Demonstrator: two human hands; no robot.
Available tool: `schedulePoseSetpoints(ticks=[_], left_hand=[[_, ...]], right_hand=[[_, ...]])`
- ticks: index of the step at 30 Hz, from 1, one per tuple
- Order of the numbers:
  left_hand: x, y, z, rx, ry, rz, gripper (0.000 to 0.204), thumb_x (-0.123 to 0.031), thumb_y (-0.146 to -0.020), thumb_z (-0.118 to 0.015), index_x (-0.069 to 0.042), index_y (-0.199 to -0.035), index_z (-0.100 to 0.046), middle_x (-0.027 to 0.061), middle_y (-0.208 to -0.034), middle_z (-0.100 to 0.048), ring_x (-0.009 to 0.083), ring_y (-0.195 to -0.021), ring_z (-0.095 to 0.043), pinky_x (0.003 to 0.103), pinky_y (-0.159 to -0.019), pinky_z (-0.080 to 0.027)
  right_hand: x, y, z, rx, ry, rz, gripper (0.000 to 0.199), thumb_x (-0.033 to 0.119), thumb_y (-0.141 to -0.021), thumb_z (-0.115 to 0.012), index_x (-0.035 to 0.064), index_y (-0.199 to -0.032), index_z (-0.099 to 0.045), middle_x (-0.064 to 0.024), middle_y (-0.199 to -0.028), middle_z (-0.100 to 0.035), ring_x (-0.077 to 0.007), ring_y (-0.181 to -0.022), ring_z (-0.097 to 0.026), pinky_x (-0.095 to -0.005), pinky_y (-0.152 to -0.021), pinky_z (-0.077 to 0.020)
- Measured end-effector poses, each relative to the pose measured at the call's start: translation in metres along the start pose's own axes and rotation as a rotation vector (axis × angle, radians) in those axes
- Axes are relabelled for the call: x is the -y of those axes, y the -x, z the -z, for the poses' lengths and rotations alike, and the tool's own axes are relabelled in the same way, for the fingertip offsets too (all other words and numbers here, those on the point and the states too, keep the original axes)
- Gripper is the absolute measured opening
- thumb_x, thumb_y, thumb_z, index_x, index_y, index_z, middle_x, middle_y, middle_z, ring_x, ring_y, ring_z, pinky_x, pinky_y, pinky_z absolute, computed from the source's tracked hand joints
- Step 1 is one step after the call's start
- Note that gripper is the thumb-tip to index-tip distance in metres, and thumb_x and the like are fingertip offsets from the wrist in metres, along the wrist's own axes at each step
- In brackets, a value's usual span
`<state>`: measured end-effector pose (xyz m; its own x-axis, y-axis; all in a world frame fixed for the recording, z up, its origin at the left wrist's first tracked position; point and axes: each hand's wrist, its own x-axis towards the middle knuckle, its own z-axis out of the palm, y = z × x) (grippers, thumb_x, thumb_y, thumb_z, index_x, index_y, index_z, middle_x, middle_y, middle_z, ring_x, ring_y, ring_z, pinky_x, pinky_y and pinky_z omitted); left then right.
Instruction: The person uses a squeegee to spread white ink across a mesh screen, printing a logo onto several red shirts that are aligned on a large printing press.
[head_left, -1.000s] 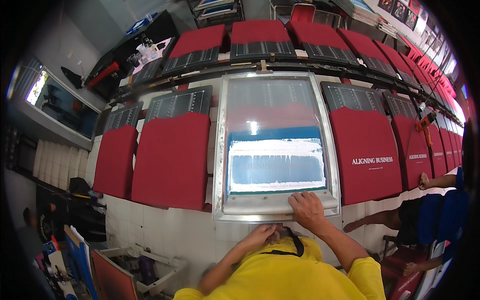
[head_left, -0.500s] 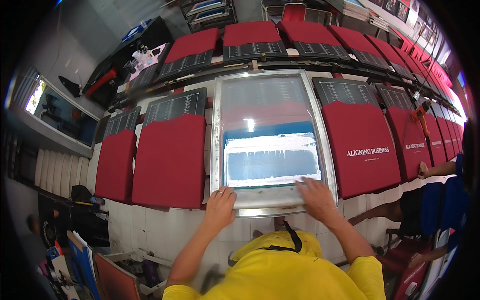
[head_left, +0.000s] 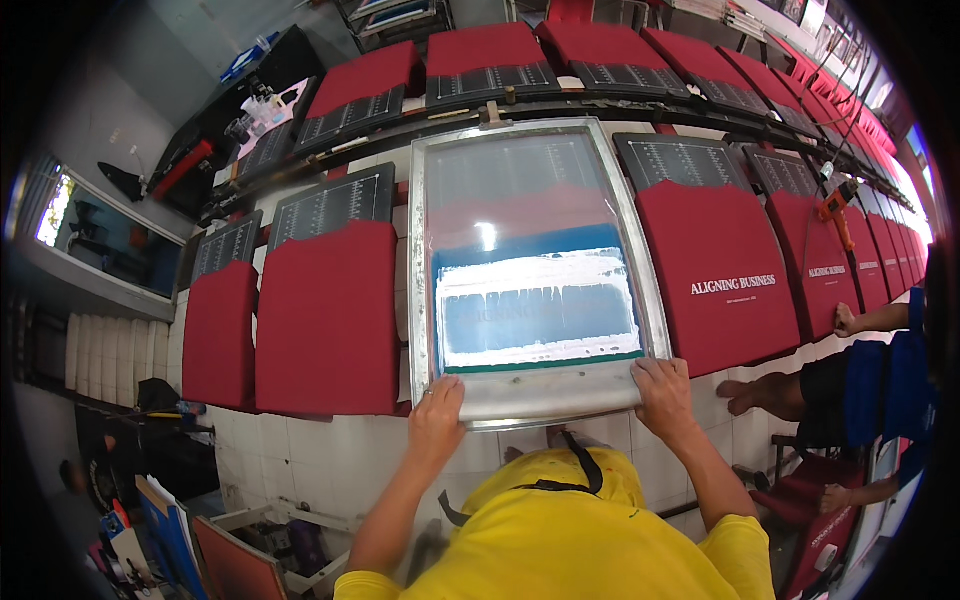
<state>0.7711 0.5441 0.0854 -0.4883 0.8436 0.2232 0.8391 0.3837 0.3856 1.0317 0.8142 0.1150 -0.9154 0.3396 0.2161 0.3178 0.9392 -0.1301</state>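
A metal-framed printing screen [head_left: 419, 250] lies over a red shirt on a board in front of me. Its mesh carries a blue stencil area [head_left: 540, 325], with thick white ink [head_left: 530, 272] smeared in bands around it. My left hand [head_left: 437, 410] is closed over the frame's near left corner. At the near right corner, my right hand [head_left: 664, 395] is closed round the frame too. Through the mesh the red cloth shows faintly. To the right is a red shirt [head_left: 722, 280] bearing white lettering; a plain red shirt [head_left: 328, 320] is on the left.
A dark rail [head_left: 380, 145] runs behind the screen, with more shirt-covered boards [head_left: 490, 50] beyond. An orange heat gun [head_left: 838, 212] hangs at the right. Another person [head_left: 865, 405] in blue is at the right edge. Boards and frames [head_left: 165, 520] stand at lower left.
My right hand has moved right, from over the frame's near bar to its near right corner, and has closed there. My left hand stays on the left corner. The view has shifted slightly.
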Motion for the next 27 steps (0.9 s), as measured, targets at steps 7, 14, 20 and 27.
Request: schedulePoseSetpoints(ticks=[7, 14, 20, 27], left_hand=[[0.019, 0.003, -0.028, -0.095, 0.003, -0.053, 0.042, 0.011, -0.063, -0.065, 0.0, -0.104, -0.066, 0.015, -0.111, -0.068, 0.0325, -0.11, -0.066, 0.038, -0.089, -0.056], [0.052, -0.075, -0.028, -0.055, -0.016, -0.066, 0.037, 0.01, -0.065, -0.064, -0.002, -0.101, -0.067, 0.0131, -0.112, -0.068, 0.0309, -0.107, -0.067, 0.038, -0.088, -0.057], [0.07, -0.141, -0.016, 0.097, 0.005, 0.02, 0.037, 0.012, -0.064, -0.064, -0.002, -0.099, -0.065, 0.0143, -0.106, -0.068, 0.0351, -0.096, -0.066, 0.042, -0.081, -0.057], [0.04, -0.102, 0.012, -0.01, 0.011, -0.01, 0.045, 0.013, -0.063, -0.064, -0.002, -0.105, -0.065, 0.015, -0.113, -0.067, 0.0347, -0.103, -0.065, 0.042, -0.084, -0.056]], right_hand=[[-0.003, -0.004, -0.021, -0.059, 0.045, 0.019, 0.038, 0.001, -0.064, -0.066, 0.0, -0.102, -0.063, -0.011, -0.1, -0.063, -0.025, -0.093, -0.061, -0.0397, -0.08, -0.0388], [-0.039, -0.08, -0.036, -0.07, 0.076, 0.048, 0.028, 0.001, -0.064, -0.064, 0.0025, -0.092, -0.063, -0.0092, -0.095, -0.064, -0.0238, -0.085, -0.06, -0.04, -0.077, -0.0383], [-0.07, -0.142, -0.035, 0.119, 0.093, -0.017, 0.022, 0.003, -0.065, -0.07, 0.0087, -0.085, -0.065, -0.0079, -0.088, -0.067, -0.0251, -0.084, -0.063, -0.0406, -0.076, -0.0382], [-0.046, -0.099, -0.012, -0.013, 0.014, 0.006, 0.034, 0.0, -0.058, -0.075, 0.0081, -0.09, -0.065, -0.0078, -0.093, -0.068, -0.0249, -0.09, -0.065, -0.0406, -0.077, -0.0384]])
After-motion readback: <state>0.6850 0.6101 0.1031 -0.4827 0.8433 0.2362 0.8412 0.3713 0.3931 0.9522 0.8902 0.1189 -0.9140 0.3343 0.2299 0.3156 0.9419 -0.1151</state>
